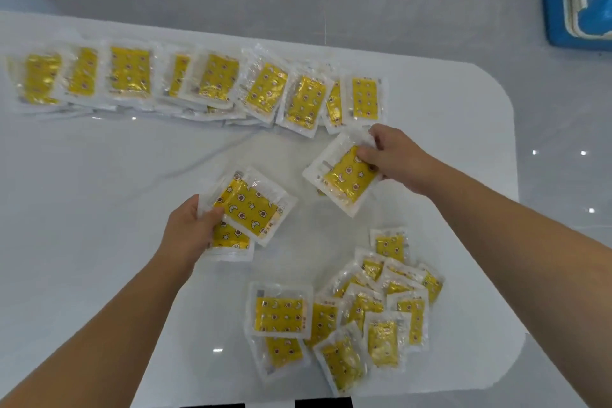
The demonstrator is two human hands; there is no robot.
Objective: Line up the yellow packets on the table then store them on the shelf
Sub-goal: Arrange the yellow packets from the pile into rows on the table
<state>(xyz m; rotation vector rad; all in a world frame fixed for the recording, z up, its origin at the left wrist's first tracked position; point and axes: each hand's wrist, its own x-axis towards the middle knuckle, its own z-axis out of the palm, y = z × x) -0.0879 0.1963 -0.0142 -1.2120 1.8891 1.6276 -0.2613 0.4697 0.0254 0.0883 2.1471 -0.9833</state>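
Right hand [394,156] grips a tilted yellow packet [344,175] just below the row's right end [364,99]; left hand [192,228] clutches a small stack [248,209] farther off.

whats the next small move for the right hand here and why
Probably carry the packet in the right hand up to the right end of the row along the far side of the table and lay it beside the last packet. The row ends just above that hand, while the left hand holds more packets and a loose pile waits nearer.
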